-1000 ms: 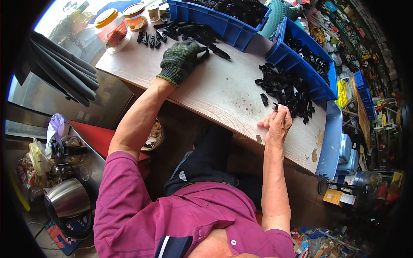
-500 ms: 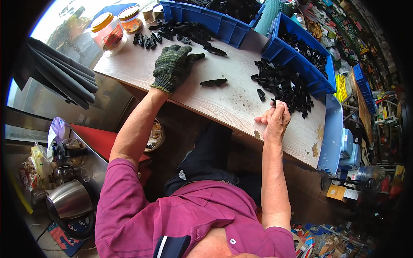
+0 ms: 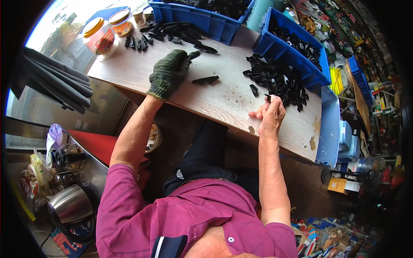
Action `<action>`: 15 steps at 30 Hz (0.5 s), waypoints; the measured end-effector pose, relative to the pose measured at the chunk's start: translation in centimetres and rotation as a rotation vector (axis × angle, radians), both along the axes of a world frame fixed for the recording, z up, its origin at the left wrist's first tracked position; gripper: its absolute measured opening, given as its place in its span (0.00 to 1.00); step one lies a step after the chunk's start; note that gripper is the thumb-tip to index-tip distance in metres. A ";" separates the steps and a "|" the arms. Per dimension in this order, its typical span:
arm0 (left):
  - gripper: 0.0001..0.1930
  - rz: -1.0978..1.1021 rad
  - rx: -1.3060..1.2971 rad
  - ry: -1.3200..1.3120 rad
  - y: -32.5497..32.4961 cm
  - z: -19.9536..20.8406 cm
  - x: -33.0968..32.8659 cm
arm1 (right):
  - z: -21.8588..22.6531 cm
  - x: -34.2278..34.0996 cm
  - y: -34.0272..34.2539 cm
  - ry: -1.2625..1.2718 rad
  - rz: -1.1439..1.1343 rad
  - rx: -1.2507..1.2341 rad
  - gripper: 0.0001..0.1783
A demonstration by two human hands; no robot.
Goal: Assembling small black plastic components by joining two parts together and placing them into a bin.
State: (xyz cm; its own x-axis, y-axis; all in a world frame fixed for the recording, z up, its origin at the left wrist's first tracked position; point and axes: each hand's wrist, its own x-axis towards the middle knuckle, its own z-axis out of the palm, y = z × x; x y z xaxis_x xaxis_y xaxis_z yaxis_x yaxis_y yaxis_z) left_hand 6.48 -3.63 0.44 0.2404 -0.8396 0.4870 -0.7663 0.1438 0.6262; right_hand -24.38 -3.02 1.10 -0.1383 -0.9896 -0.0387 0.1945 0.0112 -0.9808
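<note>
Where jars (image 3: 105, 32) stand, blue bins (image 3: 202, 15).

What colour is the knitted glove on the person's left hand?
Mottled dark green knitted glove, clearest in the head view.

Two blue plastic bins (image 3: 202, 21) stand along the far edge of the wooden table (image 3: 223, 99), and two orange-lidded jars (image 3: 100, 38) stand at its left corner. Below the table on the left, a steel kettle (image 3: 69, 205) sits among cluttered kitchenware.
</note>
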 end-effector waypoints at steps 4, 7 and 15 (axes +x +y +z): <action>0.10 -0.403 -0.135 0.707 3.2 1.1 -5.3 | -0.2 -0.3 0.0 -0.052 -0.010 0.021 0.18; 0.11 -0.471 -0.094 0.553 4.7 -1.2 -10.6 | 0.3 -0.1 0.7 -0.088 -0.017 0.040 0.18; 0.13 -0.559 -0.005 0.367 3.2 -1.5 -16.8 | 0.9 0.0 1.5 -0.062 -0.063 0.134 0.21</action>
State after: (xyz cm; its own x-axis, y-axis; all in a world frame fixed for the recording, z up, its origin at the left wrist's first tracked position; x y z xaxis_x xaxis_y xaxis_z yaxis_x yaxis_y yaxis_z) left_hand -10.36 -0.38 -1.05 -0.0795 -0.8841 0.4606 -0.3127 0.4608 0.8306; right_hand -24.38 -1.52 1.99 -0.1935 -0.9644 -0.1805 0.2591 0.1272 -0.9574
